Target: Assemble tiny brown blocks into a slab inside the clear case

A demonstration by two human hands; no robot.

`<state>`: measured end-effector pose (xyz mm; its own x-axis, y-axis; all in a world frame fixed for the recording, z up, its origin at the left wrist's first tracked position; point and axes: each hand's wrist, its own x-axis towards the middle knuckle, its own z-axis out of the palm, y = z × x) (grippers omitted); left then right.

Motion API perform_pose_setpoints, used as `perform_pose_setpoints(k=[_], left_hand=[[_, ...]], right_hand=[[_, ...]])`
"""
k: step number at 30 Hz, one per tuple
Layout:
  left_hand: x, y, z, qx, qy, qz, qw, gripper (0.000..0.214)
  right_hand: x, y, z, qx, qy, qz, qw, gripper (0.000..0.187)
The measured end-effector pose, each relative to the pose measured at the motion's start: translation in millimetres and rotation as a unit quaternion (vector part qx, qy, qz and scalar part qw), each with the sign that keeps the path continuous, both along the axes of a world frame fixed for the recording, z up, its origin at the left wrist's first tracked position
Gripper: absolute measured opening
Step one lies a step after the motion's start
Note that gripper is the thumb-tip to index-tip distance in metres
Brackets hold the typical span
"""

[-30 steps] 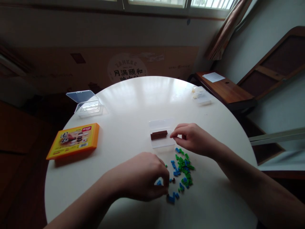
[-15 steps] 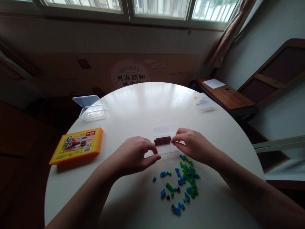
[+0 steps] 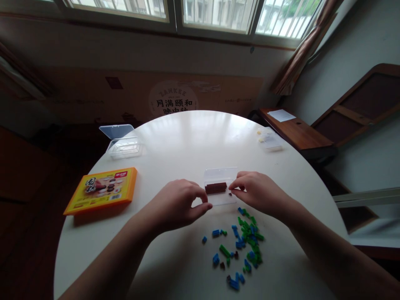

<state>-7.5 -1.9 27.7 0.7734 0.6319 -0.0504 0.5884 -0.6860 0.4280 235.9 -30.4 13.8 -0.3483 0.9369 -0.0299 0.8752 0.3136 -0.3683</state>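
A small clear plastic box with its lid raised lies on the white table. Inside it, dark brown ridged building bricks form a compact row. My left hand curls at the box's front left corner, thumb and forefinger closed on its edge. At the right side of the box is my right hand, thumb and forefinger apart with nothing visible between them. One small brown brick sits just below its fingertips, apart from the row. Nearer to me is a loose pile of green and blue bricks.
On the left stands an orange-yellow game box, with an open clear case behind it. Another clear case with small yellowish pieces is at the back right. A few brown bricks lie among the scattered ones.
My right hand's fingertips have drawn slightly away from the brown row, and a small brown brick now shows beside them. My left hand stays at the box corner. The view has shifted slightly.
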Motion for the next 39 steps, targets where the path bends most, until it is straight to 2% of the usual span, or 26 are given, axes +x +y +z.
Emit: perform_pose_setpoints(k=[9,20,29,39], left_hand=[[2.7,3.3,-13.4,0.023,-0.005,0.02,1.0,0.017],[4.2,2.1,-16.6,0.02,-0.011,0.012,1.0,0.016],[3.7,1.6,-17.9,0.02,-0.019,0.009,1.0,0.015],[5.1,2.0,-18.0,0.025,-0.019,0.001,1.0,0.012]], right_hand=[[-1.3,1.0,-2.7,-0.014,-0.024,-0.006,1.0,0.021],[-11.9,-0.3,-2.5,-0.022,-0.076,-0.028,0.996,0.021],[-10.3,-1.3,1.0,-0.002,-0.077,-0.048,0.996,0.019],[-13.6,-0.4,-2.8,-0.017,-0.105,-0.048,0.993,0.024]])
